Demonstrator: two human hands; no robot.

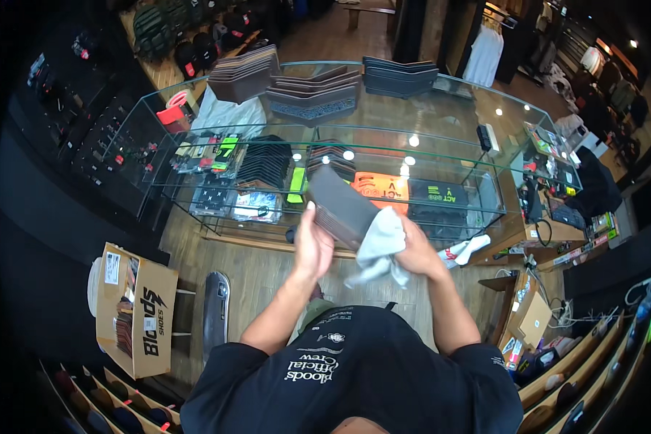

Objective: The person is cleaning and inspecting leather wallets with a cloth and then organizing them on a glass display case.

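Note:
My left hand (313, 241) holds the lower left side of a dark wallet (344, 203), which is tilted in front of me and slightly blurred. In my right hand (419, 249) is a pale cloth (382, 241), bunched against the wallet's right end. Both hands are in front of a glass display case (439, 135). On its top, brown wallets (244, 73) stand open in a row at the left, more wallets (314, 97) stand at the middle, and black wallets (400, 78) are to their right. A brush (487, 138) lies on the case's right part.
Inside the case are rows of dark wallets (263, 163), an orange packet (382, 190) and packaged goods. A cardboard box (152, 320) stands at the left beside a skateboard deck (216, 314). A wooden counter (559, 233) with a keyboard is at the right, and racks (591, 347) are at lower right.

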